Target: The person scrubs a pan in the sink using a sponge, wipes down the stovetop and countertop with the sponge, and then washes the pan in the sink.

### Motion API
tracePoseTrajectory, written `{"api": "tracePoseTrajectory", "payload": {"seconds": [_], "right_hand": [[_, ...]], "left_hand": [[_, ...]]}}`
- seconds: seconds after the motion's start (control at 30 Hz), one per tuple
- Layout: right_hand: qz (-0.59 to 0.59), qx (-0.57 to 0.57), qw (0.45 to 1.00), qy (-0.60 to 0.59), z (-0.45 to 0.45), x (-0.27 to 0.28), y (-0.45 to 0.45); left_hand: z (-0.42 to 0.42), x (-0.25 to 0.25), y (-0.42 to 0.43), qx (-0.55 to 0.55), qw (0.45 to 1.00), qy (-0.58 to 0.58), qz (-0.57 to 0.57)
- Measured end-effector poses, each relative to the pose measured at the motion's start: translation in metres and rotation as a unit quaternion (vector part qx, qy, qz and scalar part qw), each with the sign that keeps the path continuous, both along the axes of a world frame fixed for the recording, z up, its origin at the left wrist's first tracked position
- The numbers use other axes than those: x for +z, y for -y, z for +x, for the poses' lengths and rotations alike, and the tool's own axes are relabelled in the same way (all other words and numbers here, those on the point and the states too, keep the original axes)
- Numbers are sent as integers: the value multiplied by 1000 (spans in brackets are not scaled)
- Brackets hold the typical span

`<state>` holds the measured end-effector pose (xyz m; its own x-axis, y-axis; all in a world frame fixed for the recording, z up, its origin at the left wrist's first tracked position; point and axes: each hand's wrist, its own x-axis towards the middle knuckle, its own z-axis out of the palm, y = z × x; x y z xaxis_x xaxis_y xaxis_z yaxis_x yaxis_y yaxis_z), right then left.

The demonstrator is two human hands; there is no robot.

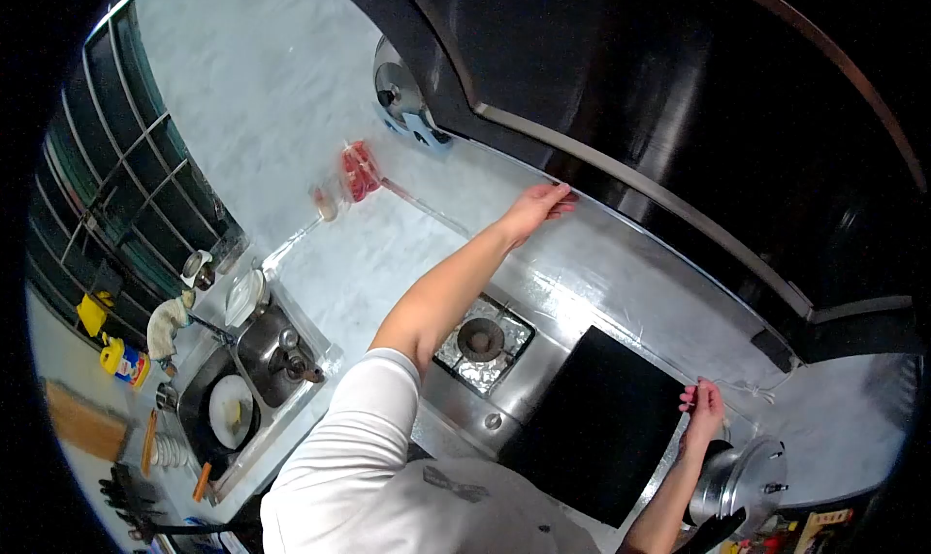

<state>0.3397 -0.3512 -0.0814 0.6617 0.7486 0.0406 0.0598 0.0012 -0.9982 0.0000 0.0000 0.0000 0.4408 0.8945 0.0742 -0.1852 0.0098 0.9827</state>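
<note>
1. The long edge (669, 255) of the dark hood is running just by the left hand's (540, 211) fingertips.
2. The left hand is bending its fingers, with its thumb close to them; I can't tell if it is holding something thin.
3. The right hand (706, 406) is curling its fingers partway near the black board's (601, 428) corner; I can't tell what it is holding.
4. A shiny pot (742, 486) is sitting near the right wrist.

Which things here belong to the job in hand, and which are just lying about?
Probably in play:
left hand, by the dark overhead unit
right hand, near the black panel and white cord

Likely just lying about:
burner
lidded pot
white plate
yellow bottle
</note>
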Motion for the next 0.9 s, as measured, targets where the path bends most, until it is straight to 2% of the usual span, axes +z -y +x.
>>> {"api": "tracePoseTrajectory", "payload": {"seconds": [0.07,0.1,0.3,0.37,0.4,0.43,0.47,0.5,0.57,0.63,0.7,0.77,0.87,0.9], "right_hand": [[-15,2,1000,-15,2,-8,10],[11,3,1000,-5,-15,-6,-8],[-27,49,998,-39,-66,0,30],[-49,55,996,-51,-86,-4,47],[-57,55,995,-60,-97,-6,57],[-63,57,994,-74,-110,-10,64],[-69,57,992,-87,-120,-19,72],[-77,47,991,-97,-129,-23,82],[-107,52,989,-93,-137,-32,91],[-115,51,987,-99,-139,-39,98],[-103,65,986,-117,-139,-45,105],[-142,69,984,-87,-144,-45,119],[-135,96,979,-118,-179,-71,121],[-147,118,982,-31,-193,-71,119]], "left_hand": [[8,-6,3,-18,999,-36,17],[-5,10,-10,-16,999,-27,42],[-8,-3,26,-52,998,-41,11],[-9,-16,56,-2,987,-65,146],[-16,-12,82,-22,988,-70,139],[-31,7,112,2,946,-164,278],[-43,22,136,26,876,-248,413],[-50,28,153,12,878,-251,407],[-58,36,174,16,765,-320,559],[-63,37,192,0,760,-341,554],[-63,35,208,-10,727,-372,577],[-61,24,229,-28,746,-370,553],[-75,-7,249,-70,780,-366,504],[-80,-23,254,-81,778,-386,489]]}}
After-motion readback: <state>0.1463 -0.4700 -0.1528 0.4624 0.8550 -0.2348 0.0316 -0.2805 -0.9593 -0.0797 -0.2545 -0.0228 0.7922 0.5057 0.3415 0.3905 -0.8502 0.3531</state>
